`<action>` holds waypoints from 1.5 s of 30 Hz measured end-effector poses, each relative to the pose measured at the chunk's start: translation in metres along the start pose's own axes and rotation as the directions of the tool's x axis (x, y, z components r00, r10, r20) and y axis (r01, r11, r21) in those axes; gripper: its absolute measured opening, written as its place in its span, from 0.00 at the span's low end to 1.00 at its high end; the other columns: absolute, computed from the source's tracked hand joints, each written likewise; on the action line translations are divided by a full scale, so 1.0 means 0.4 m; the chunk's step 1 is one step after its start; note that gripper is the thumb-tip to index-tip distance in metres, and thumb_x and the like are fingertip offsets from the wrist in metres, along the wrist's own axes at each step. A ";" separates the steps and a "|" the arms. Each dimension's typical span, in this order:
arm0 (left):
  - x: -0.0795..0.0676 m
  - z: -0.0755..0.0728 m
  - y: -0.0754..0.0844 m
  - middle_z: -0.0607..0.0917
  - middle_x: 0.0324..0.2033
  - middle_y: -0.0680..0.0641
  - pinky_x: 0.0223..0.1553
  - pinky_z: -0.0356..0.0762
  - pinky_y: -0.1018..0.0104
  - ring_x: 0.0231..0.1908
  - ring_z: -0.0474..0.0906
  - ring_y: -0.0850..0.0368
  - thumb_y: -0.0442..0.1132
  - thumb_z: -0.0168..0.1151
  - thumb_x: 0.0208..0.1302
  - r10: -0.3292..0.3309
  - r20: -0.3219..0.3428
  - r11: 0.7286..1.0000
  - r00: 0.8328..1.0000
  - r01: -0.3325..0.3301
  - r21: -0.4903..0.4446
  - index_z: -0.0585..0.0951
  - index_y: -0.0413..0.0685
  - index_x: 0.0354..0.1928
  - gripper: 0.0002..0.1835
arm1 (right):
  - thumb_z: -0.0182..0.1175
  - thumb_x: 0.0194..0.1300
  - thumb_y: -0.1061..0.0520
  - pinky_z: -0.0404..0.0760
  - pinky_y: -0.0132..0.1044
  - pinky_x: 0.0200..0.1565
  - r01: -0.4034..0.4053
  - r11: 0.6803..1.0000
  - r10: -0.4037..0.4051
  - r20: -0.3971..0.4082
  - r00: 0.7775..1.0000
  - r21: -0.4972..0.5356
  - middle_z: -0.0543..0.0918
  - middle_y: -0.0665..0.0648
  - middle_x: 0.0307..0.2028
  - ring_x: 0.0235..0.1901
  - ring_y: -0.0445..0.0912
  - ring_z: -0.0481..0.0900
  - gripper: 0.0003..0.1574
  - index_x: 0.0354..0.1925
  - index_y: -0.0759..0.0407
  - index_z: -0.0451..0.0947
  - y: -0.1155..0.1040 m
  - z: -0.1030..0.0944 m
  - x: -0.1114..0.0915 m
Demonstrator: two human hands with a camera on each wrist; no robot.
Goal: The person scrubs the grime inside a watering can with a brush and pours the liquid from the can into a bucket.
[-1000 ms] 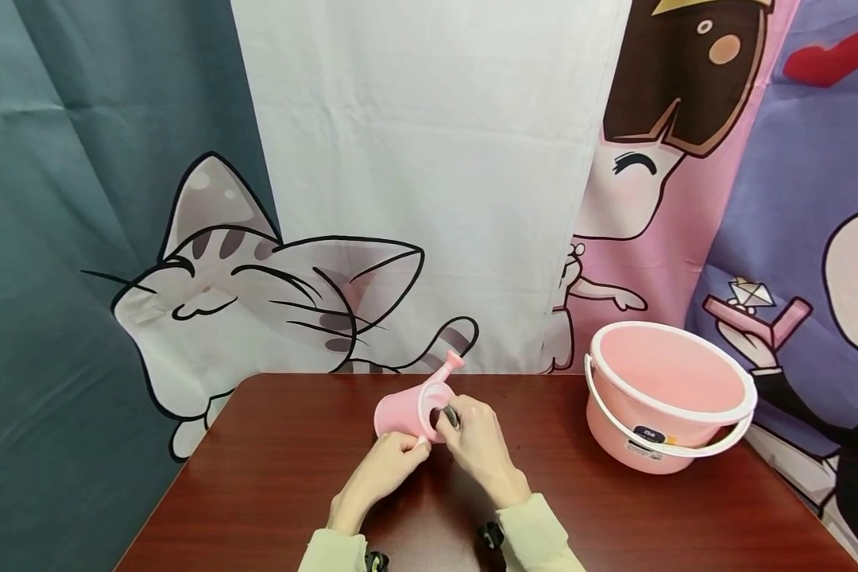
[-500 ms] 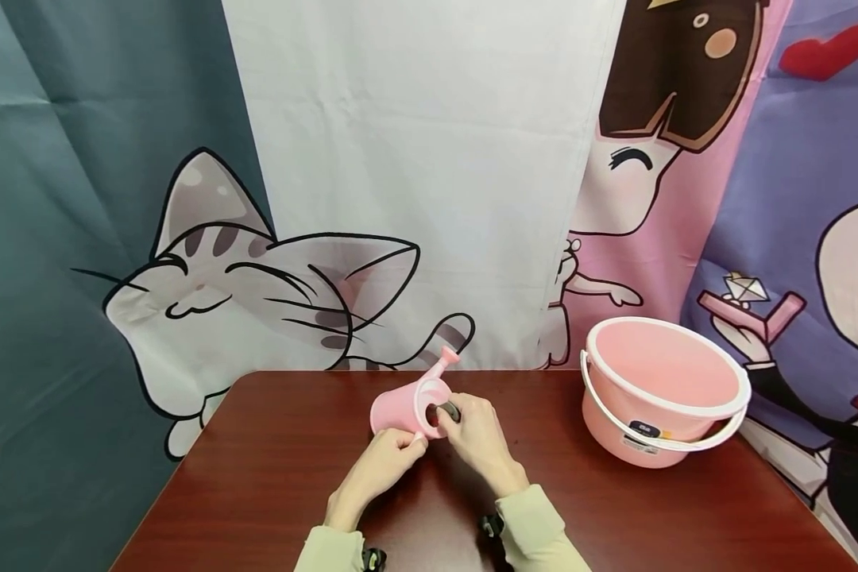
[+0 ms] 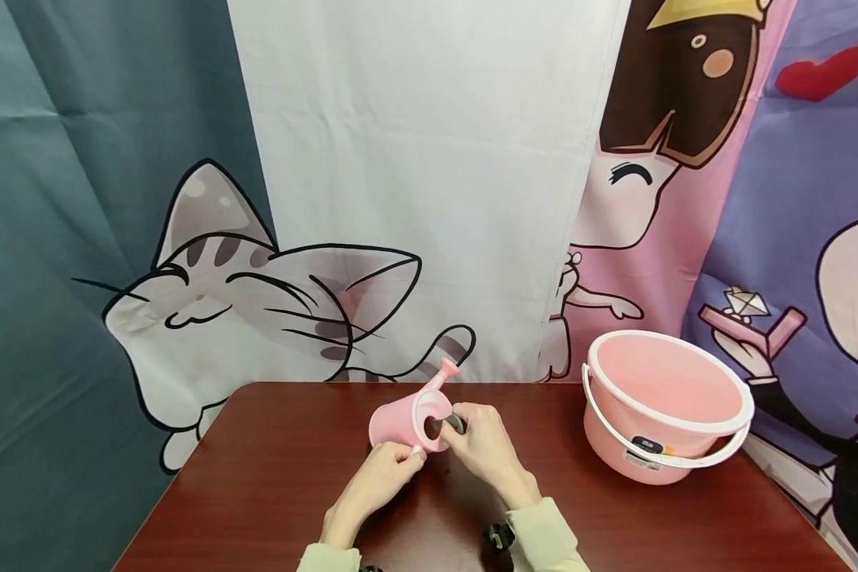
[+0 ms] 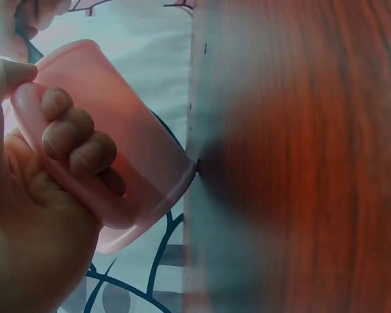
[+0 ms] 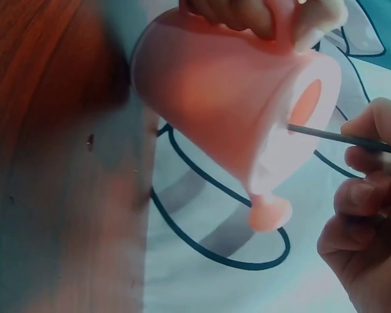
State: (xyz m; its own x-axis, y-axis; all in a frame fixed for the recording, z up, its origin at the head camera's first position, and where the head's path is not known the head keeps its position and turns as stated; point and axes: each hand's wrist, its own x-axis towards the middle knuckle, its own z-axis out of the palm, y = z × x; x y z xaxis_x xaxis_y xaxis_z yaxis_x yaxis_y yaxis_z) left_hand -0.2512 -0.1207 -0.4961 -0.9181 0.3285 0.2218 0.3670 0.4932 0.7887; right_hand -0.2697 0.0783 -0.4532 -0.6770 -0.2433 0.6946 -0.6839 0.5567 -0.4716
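Watering can (image 3: 395,423) tilts, handle (image 4: 85,195) gripped in left hand (image 3: 380,479), beside right hand (image 3: 488,446) pinching an apparent blade (image 5: 339,137).

From the watering can (image 3: 395,423), the bench (image 3: 279,461) lies free toward nine o'clock. My left hand (image 3: 382,474) blocks seven, my right hand (image 3: 485,446) and thin dark tool (image 5: 342,137) block four; beyond, a free lane ends at the bucket (image 3: 661,393), three o'clock. A backdrop (image 3: 436,175) closes twelve.

No legible wording anywhere
The pink bucket (image 3: 620,419) bears a dark label (image 3: 647,445) with pale marks and, below it, a white sticker (image 3: 643,461); both are too small to read.
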 end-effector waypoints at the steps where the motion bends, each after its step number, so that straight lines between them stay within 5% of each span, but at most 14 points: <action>1: 0.000 0.000 0.001 0.58 0.09 0.61 0.16 0.50 0.71 0.14 0.53 0.67 0.44 0.56 0.68 0.001 -0.003 1.000 1.000 -0.001 0.003 0.63 0.52 0.11 0.26 | 0.68 0.49 0.64 0.53 0.24 0.19 0.004 1.000 -0.004 0.005 1.000 0.008 0.53 0.36 0.14 0.17 0.32 0.55 0.28 0.13 0.46 0.59 -0.002 -0.004 0.001; 16: 0.003 0.003 0.004 0.61 0.08 0.61 0.16 0.52 0.71 0.14 0.55 0.67 0.46 0.55 0.69 0.014 0.015 1.000 1.000 -0.014 -0.003 0.65 0.53 0.11 0.26 | 0.65 0.47 0.65 0.56 0.24 0.21 0.073 0.995 -0.075 -0.024 0.997 -0.068 0.55 0.38 0.17 0.18 0.33 0.56 0.25 0.15 0.46 0.59 -0.010 -0.015 0.001; 32: 0.001 0.002 0.011 0.58 0.09 0.62 0.17 0.52 0.72 0.13 0.54 0.68 0.45 0.55 0.70 0.008 0.022 1.000 1.000 -0.008 0.017 0.64 0.53 0.11 0.26 | 0.67 0.54 0.62 0.57 0.28 0.20 -0.056 0.992 0.055 -0.009 0.998 -0.116 0.54 0.38 0.15 0.17 0.35 0.57 0.27 0.14 0.46 0.61 0.018 0.036 -0.016; 45: 0.002 0.001 0.012 0.59 0.09 0.60 0.16 0.51 0.71 0.13 0.53 0.69 0.46 0.56 0.69 0.031 0.015 1.000 0.999 -0.031 0.005 0.64 0.51 0.12 0.26 | 0.62 0.46 0.67 0.56 0.24 0.21 0.126 0.989 -0.132 -0.078 0.988 -0.073 0.58 0.41 0.17 0.18 0.34 0.56 0.24 0.15 0.47 0.58 0.000 0.014 -0.005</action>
State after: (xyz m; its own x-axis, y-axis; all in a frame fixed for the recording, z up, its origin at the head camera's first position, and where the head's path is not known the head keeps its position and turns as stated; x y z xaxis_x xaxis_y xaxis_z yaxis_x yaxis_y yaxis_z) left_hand -0.2499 -0.1176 -0.4923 -0.9041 0.3556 0.2370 0.3957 0.4871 0.7785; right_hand -0.2698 0.0741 -0.4577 -0.5576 -0.2518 0.7910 -0.7421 0.5783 -0.3390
